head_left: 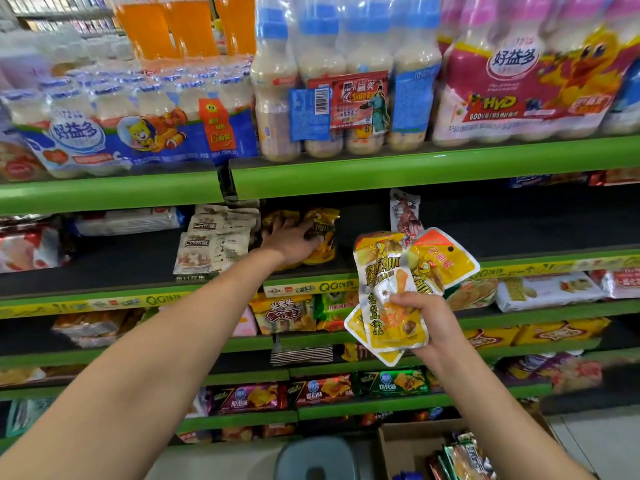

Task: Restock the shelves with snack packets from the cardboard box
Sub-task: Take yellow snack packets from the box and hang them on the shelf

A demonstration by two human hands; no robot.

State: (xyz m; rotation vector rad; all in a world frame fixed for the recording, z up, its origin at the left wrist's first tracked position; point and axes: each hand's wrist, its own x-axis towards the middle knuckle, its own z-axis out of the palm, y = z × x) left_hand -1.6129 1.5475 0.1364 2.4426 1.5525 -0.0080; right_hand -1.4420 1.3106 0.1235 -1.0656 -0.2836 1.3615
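You face green shelving (415,169) that fills the whole view, tier over tier, with the top tier carrying shrink-wrapped multipacks of milky drink bottles (346,81), a blue-banded pack to the left and a pink-and-yellow pack to the right. Under it runs the dark shelf (519,220) you are working on, largely bare at its right half, with white-and-beige snack bags (214,240) stacked left of centre. Lower tiers hold rows of flat snack packs in purple, red and green wrappers. At the bottom right stands the cardboard box (398,448), open-topped on the floor, with several coloured packets showing inside it, and just left of it a grey stool top (317,459). Your left arm stretches across to the dark shelf, where your left hand (294,244) lies palm-down on a small pile of yellow packets (322,233), fingers spread over them; whether the thumb actually hooks under one is hard to tell in the blur, so it reads as pressing rather than gripping. Your right hand (420,318) is raised in front of the shelves, clear of them, fingers curled round the lower ends of a fanned bunch of yellow snack packets (391,271), which stand upward from your grasp.
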